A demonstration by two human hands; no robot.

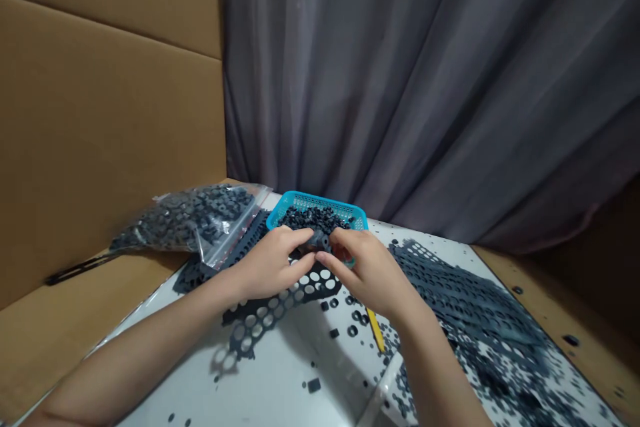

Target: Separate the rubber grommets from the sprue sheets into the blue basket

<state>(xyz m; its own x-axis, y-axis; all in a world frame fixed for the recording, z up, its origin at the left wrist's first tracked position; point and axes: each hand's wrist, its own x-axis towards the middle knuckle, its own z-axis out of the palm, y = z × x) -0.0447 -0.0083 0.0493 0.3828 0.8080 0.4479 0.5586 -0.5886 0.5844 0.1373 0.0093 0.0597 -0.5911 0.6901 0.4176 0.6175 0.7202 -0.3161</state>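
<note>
My left hand (275, 260) is closed, thumb and fingers pinching a small dark grey foam-like piece (319, 240) from the left. On its other side my right hand (367, 267) is closed too, fingertips on the same piece. Directly under the hands, a dark strip punched with round holes (273, 313) stretches down to the left; whether the piece joins it I cannot tell. Just behind the fingers stands a blue plastic basket (320, 199) holding many small black parts (315, 217).
A clear zip bag of grey pieces (190, 217) leans at the left by the cardboard wall (110, 133). Punched sheets (465, 293) lie stacked at the right among scattered bits. A yellow tool (375, 330) rests near my right wrist. A grey curtain (375, 80) hangs behind.
</note>
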